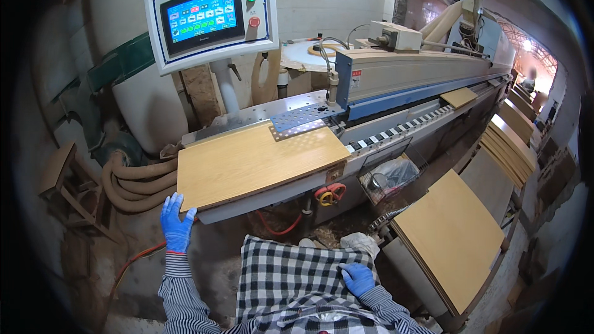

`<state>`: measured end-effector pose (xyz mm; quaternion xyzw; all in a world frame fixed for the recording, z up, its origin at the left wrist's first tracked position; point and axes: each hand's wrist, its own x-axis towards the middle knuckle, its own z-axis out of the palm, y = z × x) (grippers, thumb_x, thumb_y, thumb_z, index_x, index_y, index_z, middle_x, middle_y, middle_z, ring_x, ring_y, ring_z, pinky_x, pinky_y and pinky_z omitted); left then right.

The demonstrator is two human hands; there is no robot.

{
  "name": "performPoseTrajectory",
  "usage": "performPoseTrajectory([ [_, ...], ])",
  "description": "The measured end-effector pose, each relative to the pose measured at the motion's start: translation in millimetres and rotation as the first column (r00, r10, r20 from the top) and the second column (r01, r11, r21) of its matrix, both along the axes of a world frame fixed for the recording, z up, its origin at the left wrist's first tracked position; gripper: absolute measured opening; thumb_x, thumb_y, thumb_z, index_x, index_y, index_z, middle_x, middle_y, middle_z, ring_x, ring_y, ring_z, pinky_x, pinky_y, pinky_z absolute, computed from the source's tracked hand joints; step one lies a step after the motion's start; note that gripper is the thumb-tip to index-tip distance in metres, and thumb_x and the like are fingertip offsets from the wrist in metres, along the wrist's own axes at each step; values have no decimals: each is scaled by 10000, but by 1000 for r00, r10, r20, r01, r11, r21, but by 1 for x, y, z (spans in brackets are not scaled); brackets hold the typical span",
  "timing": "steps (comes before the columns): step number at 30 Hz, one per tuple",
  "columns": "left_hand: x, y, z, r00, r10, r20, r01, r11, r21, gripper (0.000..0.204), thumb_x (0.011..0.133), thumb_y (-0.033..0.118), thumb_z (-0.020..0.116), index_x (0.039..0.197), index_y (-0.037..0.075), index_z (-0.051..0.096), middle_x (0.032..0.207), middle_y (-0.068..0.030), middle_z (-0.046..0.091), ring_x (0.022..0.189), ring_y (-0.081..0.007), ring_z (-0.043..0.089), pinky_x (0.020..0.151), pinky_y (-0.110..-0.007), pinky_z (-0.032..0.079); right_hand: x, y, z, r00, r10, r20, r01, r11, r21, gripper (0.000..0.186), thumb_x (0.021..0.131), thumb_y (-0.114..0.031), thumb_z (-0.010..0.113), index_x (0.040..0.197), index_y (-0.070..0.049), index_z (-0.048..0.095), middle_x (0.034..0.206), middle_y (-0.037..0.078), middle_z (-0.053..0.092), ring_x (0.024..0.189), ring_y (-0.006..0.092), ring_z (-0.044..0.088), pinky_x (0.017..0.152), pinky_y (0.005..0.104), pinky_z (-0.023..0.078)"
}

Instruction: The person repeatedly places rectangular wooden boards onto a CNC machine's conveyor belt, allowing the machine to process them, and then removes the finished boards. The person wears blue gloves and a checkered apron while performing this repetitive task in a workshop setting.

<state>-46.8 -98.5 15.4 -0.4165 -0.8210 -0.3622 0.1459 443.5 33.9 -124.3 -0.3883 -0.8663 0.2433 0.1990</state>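
My left hand (177, 226), in a blue glove, is at the near left corner of a wood-coloured panel (260, 161). Its fingers are stretched along the panel's left edge, with the thumb apart by the front edge. The panel lies flat on the machine's infeed table, its far right part under a perforated blue plate (306, 117). My right hand (358, 279), also blue-gloved, rests against my black-and-white checked apron (284, 278). Its fingers are curled in, and whatever they may hold is hidden.
Beyond the panel stands a control screen (201, 15) with green and red buttons. A long edge-banding machine (421, 80) runs right, carrying a smaller panel (459, 97) on its track. Stacked panels (455, 235) stand at right. Ribbed hoses (139, 188) and a wooden stool (77, 192) are left.
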Motion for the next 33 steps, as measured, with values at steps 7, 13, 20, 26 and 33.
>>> performPoseTrajectory([
  [7,-3,1,-1,1000,-24,-1,24,1000,20,540,773,249,770,1244,50,598,1334,-144,552,1304,-325,436,1083,-423,341,1,0,-1,1000,9,-18,-8,1000,30,240,871,-211,590,1070,-111,678,936,148,670,860,330,632,783,422,511],
  [13,-3,2,3,999,-49,8,49,999,24,549,764,246,777,1241,42,596,1322,-149,560,1305,-326,434,1082,-423,343,0,2,1,1000,12,-14,-12,1000,21,232,871,-214,590,1062,-115,678,934,146,672,856,331,634,778,424,513],
  [20,23,26,17,998,-11,-67,9,999,-32,587,732,321,787,1212,34,608,1274,-158,582,1305,-345,408,1109,-459,283,0,2,2,1000,12,-20,-12,1000,-5,253,884,-220,566,1085,-104,668,967,160,669,884,341,631,804,430,507],
  [26,49,66,22,981,-68,-182,58,997,-57,591,728,330,791,1223,62,609,1317,-212,518,1286,-385,413,1090,-465,308,3,2,-4,945,-190,-267,118,958,-261,251,923,-219,577,1105,-78,676,1017,163,677,954,303,652,877,356,504],
  [33,55,98,-10,900,-216,-379,221,975,-30,520,830,304,694,1264,41,579,1242,-137,610,1163,-309,545,1071,-433,351,38,89,20,941,-306,-147,330,924,191,269,852,-175,596,1094,-71,648,1003,156,653,945,332,617,856,415,484],
])
